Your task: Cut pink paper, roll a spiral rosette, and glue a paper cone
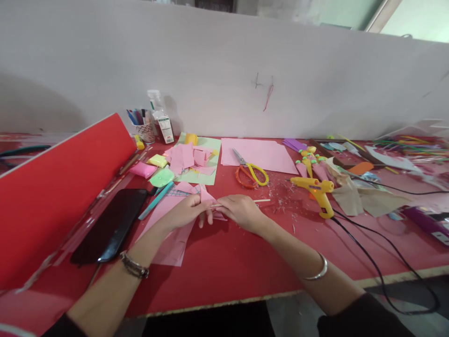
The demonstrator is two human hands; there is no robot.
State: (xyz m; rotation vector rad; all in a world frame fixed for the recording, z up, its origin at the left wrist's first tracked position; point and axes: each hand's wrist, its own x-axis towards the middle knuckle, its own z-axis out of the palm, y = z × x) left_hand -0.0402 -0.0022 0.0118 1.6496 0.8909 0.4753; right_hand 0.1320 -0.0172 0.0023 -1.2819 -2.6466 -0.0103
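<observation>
My left hand [189, 211] is closed, its thumb and fingers pinching a piece of pink paper [207, 195]. Right beside it, my right hand [242, 211] is closed around a thin pale wooden stick [263, 201], one end of which sticks out to the right. Near the left fingertips the stick and the paper meet, but the fingers hide how they join. Under the left hand and wrist lies a larger pink sheet [175, 250]. Scissors [250, 174] with red and yellow handles rest beyond the right hand.
A yellow glue gun [315, 189] with a black cord lies on the right. Left are a black phone [112, 227], a red board [63, 187] and a teal pen-like object [156, 200]. Behind are pink sheets [263, 154], pink scraps [182, 157], a bottle [163, 121] and a pen cup [145, 132].
</observation>
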